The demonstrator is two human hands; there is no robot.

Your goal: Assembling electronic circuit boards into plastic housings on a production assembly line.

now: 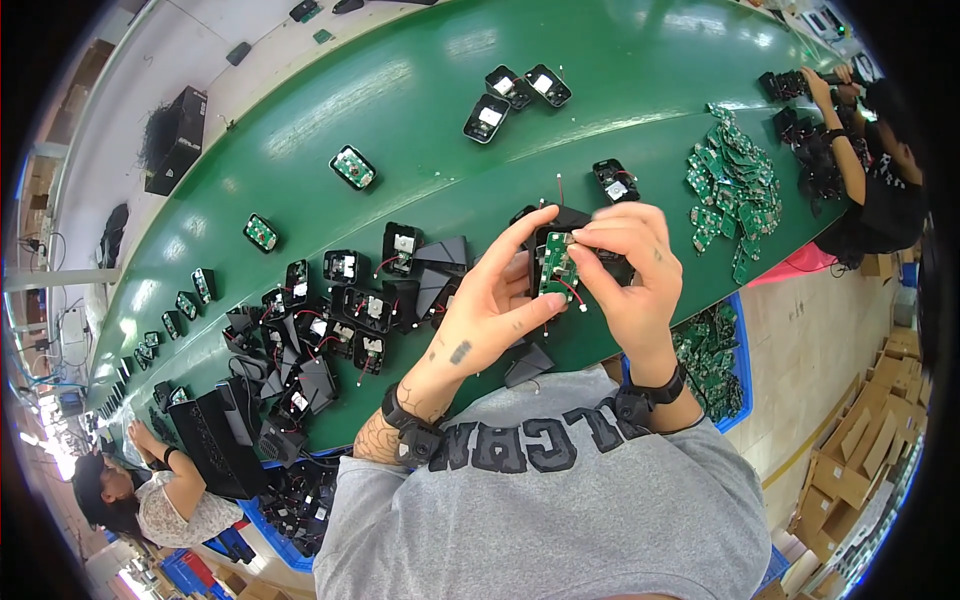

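My left hand [497, 308] is wrapped round a small black plastic housing [541, 262], thumb along its lower edge. Inside the housing's opening lies a green circuit board [554, 250], and a red wire with a white plug hangs out beside it. From the right, my right hand [632, 265] pinches the board's edge with thumb and forefinger. Whether the board sits flat in the housing, I cannot tell. Just beyond my right hand is another open black housing [615, 181] with a white part inside.
Black housings with red wires [365, 308] pile up at left on the green table [420, 110]. A heap of circuit boards [735, 185] lies at right. Blue bins [742, 370] stand below the near edge. Co-workers sit at far right [880, 180] and lower left [165, 490].
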